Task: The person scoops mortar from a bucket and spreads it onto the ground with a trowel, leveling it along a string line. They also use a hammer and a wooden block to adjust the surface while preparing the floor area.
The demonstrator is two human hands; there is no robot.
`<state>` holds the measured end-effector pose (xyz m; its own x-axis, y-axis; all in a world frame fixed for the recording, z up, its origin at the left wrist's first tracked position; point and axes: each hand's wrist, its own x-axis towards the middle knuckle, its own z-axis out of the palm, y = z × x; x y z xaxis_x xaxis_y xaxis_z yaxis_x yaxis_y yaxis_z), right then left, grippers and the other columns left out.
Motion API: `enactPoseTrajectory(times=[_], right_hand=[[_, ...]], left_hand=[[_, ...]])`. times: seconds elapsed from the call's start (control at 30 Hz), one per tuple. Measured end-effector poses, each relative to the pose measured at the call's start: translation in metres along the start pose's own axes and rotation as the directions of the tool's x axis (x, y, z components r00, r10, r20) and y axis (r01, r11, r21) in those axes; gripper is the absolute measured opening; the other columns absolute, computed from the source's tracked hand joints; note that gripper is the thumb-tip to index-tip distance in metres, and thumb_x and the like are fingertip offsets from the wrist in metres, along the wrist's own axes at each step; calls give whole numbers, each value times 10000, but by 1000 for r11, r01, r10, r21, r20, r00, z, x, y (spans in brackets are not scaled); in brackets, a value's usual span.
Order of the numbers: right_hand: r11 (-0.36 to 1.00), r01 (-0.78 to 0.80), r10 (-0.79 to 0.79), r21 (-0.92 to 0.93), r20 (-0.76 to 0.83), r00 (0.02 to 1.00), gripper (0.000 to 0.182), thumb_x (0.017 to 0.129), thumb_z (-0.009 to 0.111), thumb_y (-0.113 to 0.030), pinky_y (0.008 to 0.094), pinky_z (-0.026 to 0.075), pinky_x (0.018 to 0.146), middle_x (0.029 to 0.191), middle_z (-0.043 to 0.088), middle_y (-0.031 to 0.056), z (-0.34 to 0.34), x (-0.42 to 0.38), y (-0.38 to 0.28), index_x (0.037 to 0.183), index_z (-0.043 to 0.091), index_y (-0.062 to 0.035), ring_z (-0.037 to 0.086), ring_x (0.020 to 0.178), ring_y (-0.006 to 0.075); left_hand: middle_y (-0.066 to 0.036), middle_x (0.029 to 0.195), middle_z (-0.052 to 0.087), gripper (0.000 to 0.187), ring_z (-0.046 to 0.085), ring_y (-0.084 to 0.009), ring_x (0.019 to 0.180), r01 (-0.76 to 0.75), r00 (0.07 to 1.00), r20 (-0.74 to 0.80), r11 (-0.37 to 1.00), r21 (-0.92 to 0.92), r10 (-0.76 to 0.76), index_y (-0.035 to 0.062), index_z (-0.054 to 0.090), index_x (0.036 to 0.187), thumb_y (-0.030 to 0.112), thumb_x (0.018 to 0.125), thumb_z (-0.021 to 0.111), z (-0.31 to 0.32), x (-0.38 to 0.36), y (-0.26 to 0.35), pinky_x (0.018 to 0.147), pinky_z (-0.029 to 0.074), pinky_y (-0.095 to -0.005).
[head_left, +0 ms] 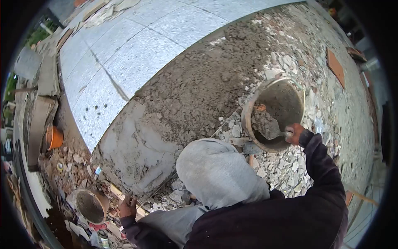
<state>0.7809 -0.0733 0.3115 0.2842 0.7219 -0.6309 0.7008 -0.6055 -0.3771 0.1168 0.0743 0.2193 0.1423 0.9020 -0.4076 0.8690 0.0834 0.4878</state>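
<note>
My right hand [295,134] is closed around the handle of a trowel [273,129]. The trowel's blade reaches into a large bucket [248,117], where grey mortar [262,118] shows beside it. This bucket is tilted, its mouth facing me. My left hand [128,207] is low at the left, fingers apart and holding nothing, close to a wooden strip [117,193]. A patch of smooth wet mortar [139,145] spreads ahead of that hand, joining a rough bed of crumbly mortar [207,79].
Pale speckled tiles [124,54] border the bed. Broken rubble [290,174] surrounds the large bucket. A smaller bucket [103,202] with grey contents stands left of my left hand. An orange bucket [54,137] and a reddish tile [335,67] lie farther off. My grey-clad knee [219,172] fills the centre.
</note>
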Motion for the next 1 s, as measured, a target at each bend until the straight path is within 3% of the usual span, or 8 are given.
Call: enactPoseTrajectory(times=[0.17, 0.4, 0.47, 0.53, 0.63, 0.67, 0.73, 1.0], right_hand=[[918, 345, -229, 193, -453, 861, 268, 699, 532, -130, 270, 423, 505, 667, 537, 61, -6, 4, 63, 912, 540, 32, 509, 560, 122], [801, 517, -565, -303, -97, 819, 303, 676, 606, -133, 330, 410, 741, 817, 556, 129, -25, 42, -162, 911, 534, 44, 519, 804, 202], [609, 648, -786, -456, -240, 570, 361, 677, 621, -122, 349, 403, 792, 913, 544, 163, 12, 81, -201, 979, 512, 46, 528, 871, 244], [626, 667, -744, -403, -55, 665, 452, 676, 640, -150, 366, 392, 823, 1009, 514, 201, 57, 99, -279, 1045, 476, 53, 512, 940, 303], [282, 885, -915, -370, 175, 364, 329, 677, 607, -189, 365, 432, 659, 727, 568, 155, 150, 96, -394, 901, 541, 43, 569, 697, 291], [570, 802, -730, -176, 340, 593, 292, 668, 603, -179, 334, 417, 524, 638, 548, 112, 177, 68, -435, 847, 536, 42, 541, 521, 233], [306, 943, -849, -133, 409, 333, 212, 713, 595, -143, 257, 369, 396, 583, 490, 34, 233, 94, -470, 813, 522, 29, 470, 414, 95], [643, 738, -673, 205, 611, 417, 193, 731, 579, -152, 277, 418, 399, 580, 528, 64, 363, -18, -552, 769, 513, 25, 498, 429, 135]], left_hand=[[-216, 979, 543, 366, 524, -358, 896, -78, 988, -134, 996, 37, 82, 40, 485, 1100, 246, 799, 515, -15, -38, 28, 777, 428, -388], [-192, 1019, 531, 369, 530, -336, 888, 117, 932, -327, 984, -134, -156, 20, 472, 1099, 259, 819, 503, -40, -125, 12, 769, 428, -367], [-186, 1007, 538, 367, 532, -333, 883, 129, 885, -426, 978, -165, -189, 18, 474, 1096, 256, 819, 504, -39, -151, -11, 762, 429, -363], [-191, 962, 554, 362, 543, -327, 858, 178, 869, -426, 961, -209, -254, 18, 481, 1092, 253, 817, 508, -41, -174, -21, 748, 430, -356], [-199, 904, 568, 356, 557, -326, 813, 253, 840, -423, 935, -249, -340, 21, 488, 1085, 254, 817, 506, -41, -204, -21, 721, 434, -360], [-198, 900, 569, 353, 557, -326, 810, 267, 831, -432, 933, -241, -350, 22, 489, 1082, 254, 817, 506, -39, -211, -21, 717, 435, -362], [-196, 892, 570, 347, 557, -328, 804, 300, 816, -447, 930, -214, -367, 24, 492, 1075, 254, 816, 506, -37, -225, -24, 709, 438, -364], [-205, 901, 564, 329, 545, -343, 821, 285, 809, -454, 925, -252, -373, 17, 492, 1056, 247, 820, 495, -34, -235, -35, 718, 431, -375]])
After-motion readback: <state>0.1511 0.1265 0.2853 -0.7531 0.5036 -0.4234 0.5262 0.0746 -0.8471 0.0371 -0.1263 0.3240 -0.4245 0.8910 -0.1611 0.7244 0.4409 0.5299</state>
